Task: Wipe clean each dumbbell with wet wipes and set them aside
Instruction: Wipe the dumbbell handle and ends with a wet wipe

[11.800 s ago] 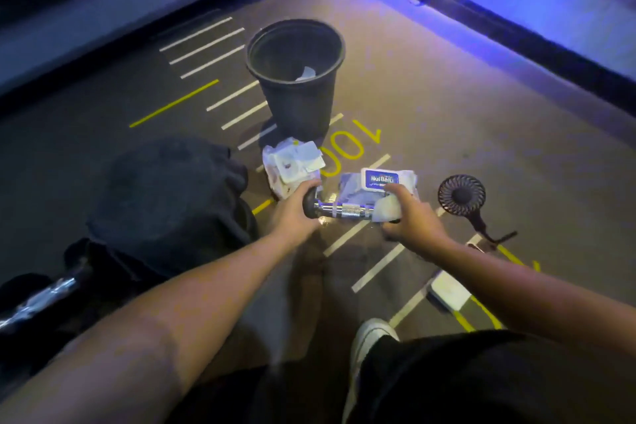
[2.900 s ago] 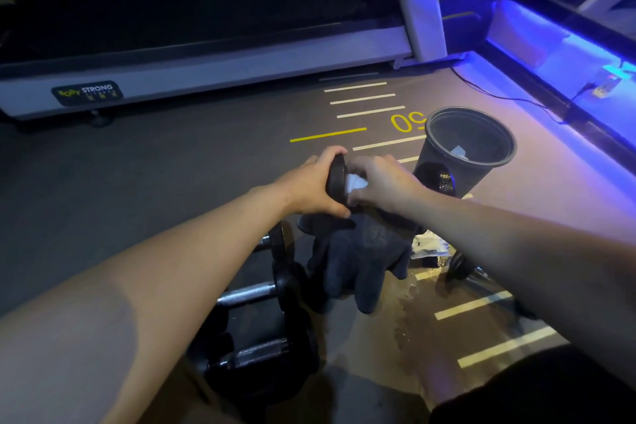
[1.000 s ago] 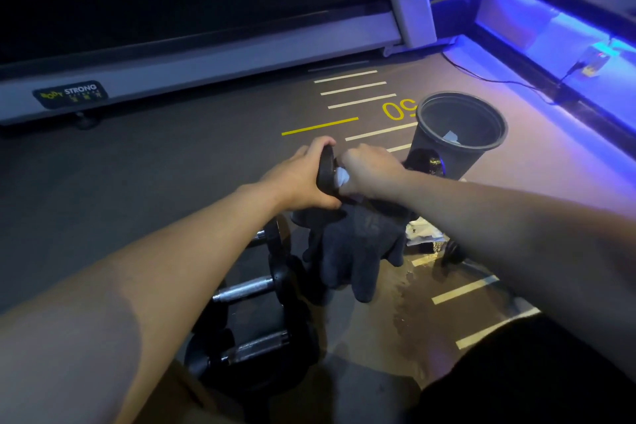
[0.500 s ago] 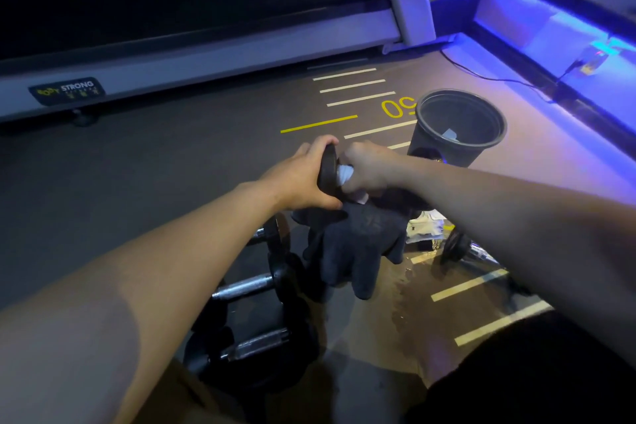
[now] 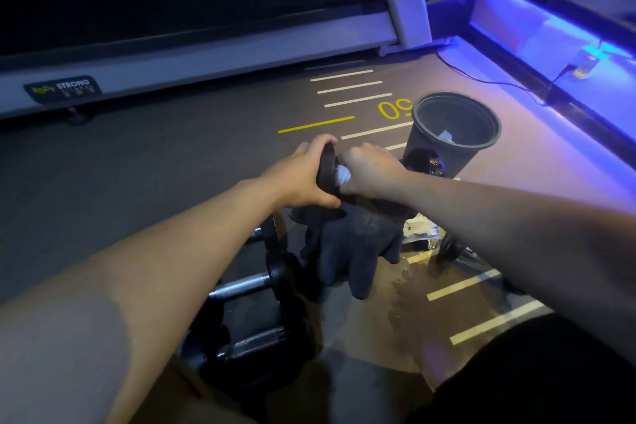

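Treadmill [image 5: 192, 45] spans the far side of the floor [image 5: 155, 175]; nothing on the floor near it is at stake. Wet patch on the floor [image 5: 406, 313] just ahead of the knees. Judgement: a dropped weight, or a foot shifting there, could slide.

Black bin [image 5: 454, 134] stands upright to the right of the hands, a scrap of white inside. It looks light and the far end of the raised dumbbell is close to its wall (a swing to the right could tip it).

Dark cloth [image 5: 351, 251] hangs bunched below the hands. Whether it is draped over something or held, cannot tell; it hides what lies beneath, so a drop could land on something unseen.

Dumbbells on the floor [image 5: 247, 289], lower left, lying close together with chrome handles showing. Judgement: setting the wiped one down among them risks pinched fingers or a roll.

Raised dumbbell [image 5: 327, 169] is held in the air between both hands. Left hand [image 5: 299, 179] is closed around its near black end, thumb under. Right hand [image 5: 368, 172] is curled round the bar with a wet wipe [image 5: 344, 176] bunched inside the grip, only a white tuft showing.

Main risk: a damp bar and one-end support. If the right hand slides while rubbing, the load falls to the left hand alone.
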A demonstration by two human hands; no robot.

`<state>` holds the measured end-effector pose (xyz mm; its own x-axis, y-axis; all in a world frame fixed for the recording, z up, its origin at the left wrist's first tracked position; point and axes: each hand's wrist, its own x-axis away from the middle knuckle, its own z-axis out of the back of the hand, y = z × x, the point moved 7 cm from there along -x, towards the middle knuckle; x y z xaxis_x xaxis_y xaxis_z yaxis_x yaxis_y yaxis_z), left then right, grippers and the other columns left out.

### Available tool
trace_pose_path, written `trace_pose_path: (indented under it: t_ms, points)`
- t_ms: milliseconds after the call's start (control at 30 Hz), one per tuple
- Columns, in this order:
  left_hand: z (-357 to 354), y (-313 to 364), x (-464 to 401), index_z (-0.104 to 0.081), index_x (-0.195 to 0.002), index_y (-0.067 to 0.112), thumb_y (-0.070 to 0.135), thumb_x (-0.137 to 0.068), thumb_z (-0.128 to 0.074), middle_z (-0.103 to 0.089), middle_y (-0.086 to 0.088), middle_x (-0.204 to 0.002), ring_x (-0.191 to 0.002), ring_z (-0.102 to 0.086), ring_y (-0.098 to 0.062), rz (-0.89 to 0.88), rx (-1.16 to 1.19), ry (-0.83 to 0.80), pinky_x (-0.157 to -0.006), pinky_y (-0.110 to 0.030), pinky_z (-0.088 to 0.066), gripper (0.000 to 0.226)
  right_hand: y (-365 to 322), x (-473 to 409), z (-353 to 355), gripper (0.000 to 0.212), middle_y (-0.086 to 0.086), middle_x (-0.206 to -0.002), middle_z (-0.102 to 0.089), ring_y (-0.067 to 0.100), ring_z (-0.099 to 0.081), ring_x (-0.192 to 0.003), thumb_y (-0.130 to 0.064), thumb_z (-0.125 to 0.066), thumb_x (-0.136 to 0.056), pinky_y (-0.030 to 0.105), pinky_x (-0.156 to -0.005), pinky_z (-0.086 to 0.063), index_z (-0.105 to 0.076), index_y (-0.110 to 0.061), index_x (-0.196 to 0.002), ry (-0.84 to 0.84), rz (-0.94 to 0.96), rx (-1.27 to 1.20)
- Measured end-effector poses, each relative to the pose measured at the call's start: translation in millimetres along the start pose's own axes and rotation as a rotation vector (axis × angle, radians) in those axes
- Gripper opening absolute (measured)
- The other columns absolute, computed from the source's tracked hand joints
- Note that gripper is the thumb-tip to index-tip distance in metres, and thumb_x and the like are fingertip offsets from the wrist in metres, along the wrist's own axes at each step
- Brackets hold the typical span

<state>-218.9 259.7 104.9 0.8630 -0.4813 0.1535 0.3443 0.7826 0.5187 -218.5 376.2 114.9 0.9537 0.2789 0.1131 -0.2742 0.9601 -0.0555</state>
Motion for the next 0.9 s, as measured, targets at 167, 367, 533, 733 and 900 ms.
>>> trace_pose_path:
  t_ms: [167,367,533,733,900]
  points:
    - [1,-1,0,-0.019,-0.143,0.041,0.046,-0.060,-0.088,-0.042,-0.002,-0.144,-0.120,-0.056,-0.030,0.017,0.005,0.004,-0.098,-0.044,-0.048,0.108,-1,-5,0,0.023,0.008,-0.088,-0.060,0.034,-0.062,-0.093,-0.026,-0.067,-0.074,0.031,-0.066,-0.038,-0.059,-0.017,-0.094,-0.036,-0.041,-0.138]
    - [0,-1,-3,-0.019,-0.143,0.039,0.045,-0.059,-0.090,-0.040,-0.002,-0.145,-0.124,-0.052,-0.028,-0.002,0.019,-0.016,-0.102,-0.045,-0.046,0.110,0,-3,1,0.026,0.012,-0.095,-0.067,0.035,-0.063,-0.096,-0.032,-0.066,-0.078,0.032,-0.066,-0.038,-0.061,-0.015,-0.097,0.006,0.048,-0.040]
    - [0,1,-2,-0.020,-0.140,0.042,0.049,-0.057,-0.089,-0.041,-0.003,-0.143,-0.123,-0.053,-0.029,-0.012,0.027,-0.005,-0.102,-0.047,-0.046,0.108,7,2,1,0.037,0.011,-0.099,-0.069,0.034,-0.065,-0.098,-0.046,-0.068,-0.081,0.038,-0.073,-0.048,-0.064,-0.019,-0.106,-0.007,0.124,0.091]
    - [1,4,1,-0.019,-0.137,0.046,0.053,-0.057,-0.087,-0.041,0.000,-0.143,-0.119,-0.055,-0.029,-0.016,-0.006,-0.003,-0.097,-0.049,-0.049,0.105,16,5,0,0.037,0.011,-0.100,-0.068,0.036,-0.064,-0.098,-0.044,-0.067,-0.080,0.035,-0.068,-0.043,-0.064,-0.022,-0.110,-0.060,0.106,0.159]
    - [1,4,-3,-0.020,-0.139,0.046,0.053,-0.058,-0.087,-0.041,0.002,-0.142,-0.119,-0.054,-0.026,-0.028,0.015,-0.009,-0.100,-0.046,-0.047,0.105,32,14,1,0.045,0.012,-0.110,-0.065,0.035,-0.063,-0.103,-0.048,-0.065,-0.085,0.034,-0.069,-0.039,-0.060,-0.018,-0.118,-0.106,0.085,0.247]
